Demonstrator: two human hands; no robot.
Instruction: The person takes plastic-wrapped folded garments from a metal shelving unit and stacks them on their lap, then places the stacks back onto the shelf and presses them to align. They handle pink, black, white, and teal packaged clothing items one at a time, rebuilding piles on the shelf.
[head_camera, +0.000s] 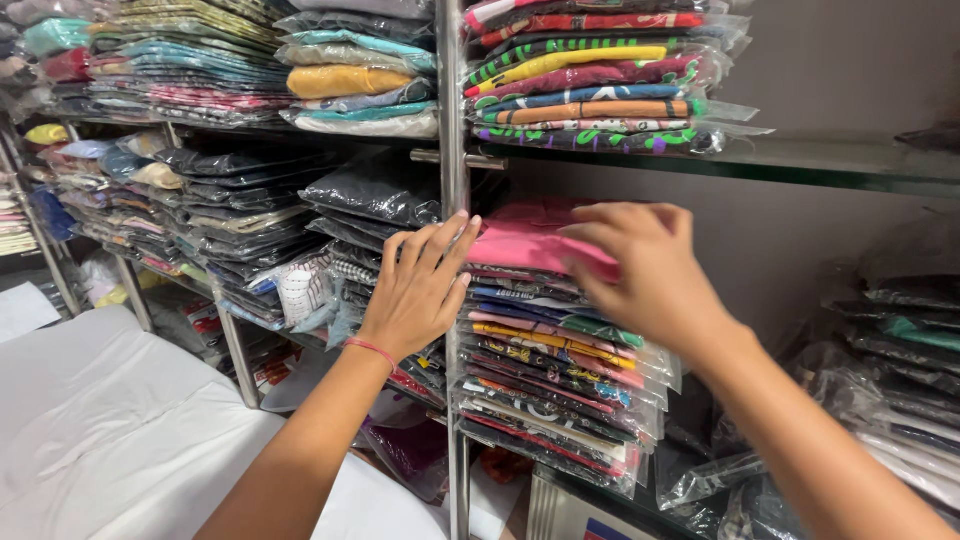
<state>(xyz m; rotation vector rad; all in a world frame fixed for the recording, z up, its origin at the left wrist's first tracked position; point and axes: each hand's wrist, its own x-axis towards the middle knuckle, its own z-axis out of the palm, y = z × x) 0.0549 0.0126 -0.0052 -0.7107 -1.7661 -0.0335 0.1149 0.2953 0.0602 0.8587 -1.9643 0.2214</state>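
Open gap above the pink packet under the glass shelf; packed stacks below, metal upright leftward

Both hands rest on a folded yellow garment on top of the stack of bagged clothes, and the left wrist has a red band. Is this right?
Not quite: the head view shows the folded garment is pink, not yellow. The left hand and right hand do rest on it atop the stack of bagged clothes, and the left wrist wears a red band.

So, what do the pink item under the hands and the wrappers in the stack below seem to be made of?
The pink item looks like soft matte fabric: it is folded and shows no glare. The wrappers seem thin clear plastic film: glossy, crinkled, with colours showing through.
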